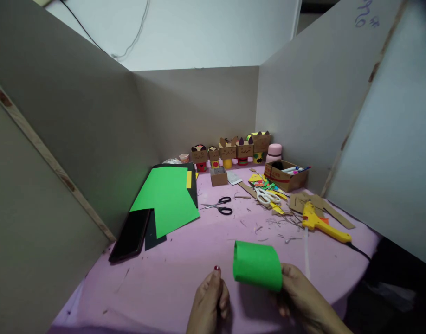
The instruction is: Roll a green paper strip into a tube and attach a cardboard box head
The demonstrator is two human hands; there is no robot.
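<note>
A short tube of green paper [257,265] is held on its side above the pink tabletop. My right hand [298,290] grips the tube at its right end, some fingers hidden behind or below it. Just left of the tube, apart from it, is my left hand [209,297]. Its fingers are curled in and the thumb rests against them; whether anything small is pinched there cannot be seen. Black-handled scissors [220,205] lie with blades part open beyond the hands. To the right rests a yellow glue gun [322,225] on cardboard scraps.
Green sheets [167,195] and a dark phone [130,235] lie at left. White scissors [267,195] sit among paper scraps. Behind stand several cardboard-headed figures [228,150], a small box [218,177] and a pen box [282,178]. Grey panels [199,97] enclose the table.
</note>
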